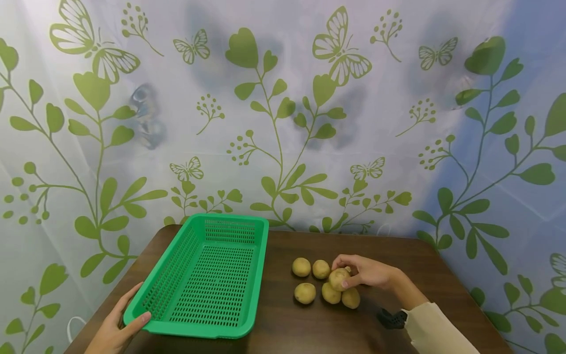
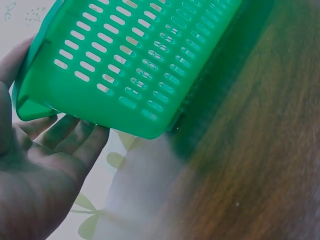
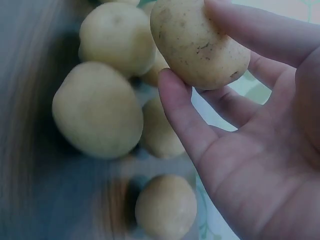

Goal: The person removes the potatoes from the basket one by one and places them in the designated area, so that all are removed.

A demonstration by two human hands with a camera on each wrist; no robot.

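Note:
A green plastic basket (image 1: pixel 208 280) with slotted walls stands at the left of the table. My left hand (image 1: pixel 116 322) grips its near left corner, thumb over the rim and fingers beneath it; in the left wrist view the fingers of that hand (image 2: pixel 55 155) curl under the basket's lip (image 2: pixel 37 112). Over a group of potatoes my right hand (image 1: pixel 364 271) holds one potato (image 1: pixel 339 279) between thumb and fingers. Seen from the right wrist, the held potato (image 3: pixel 197 45) has small dark specks. Below and beside it lie several loose potatoes (image 1: pixel 305 293), one partly hidden behind the hand.
The brown wooden table (image 1: pixel 283 324) reaches back to a hanging cloth (image 1: pixel 283 123) printed with green leaves and butterflies. A black object (image 1: pixel 391 318) shows beside the light right sleeve (image 1: pixel 435 327). Bare tabletop lies between the basket and the potatoes.

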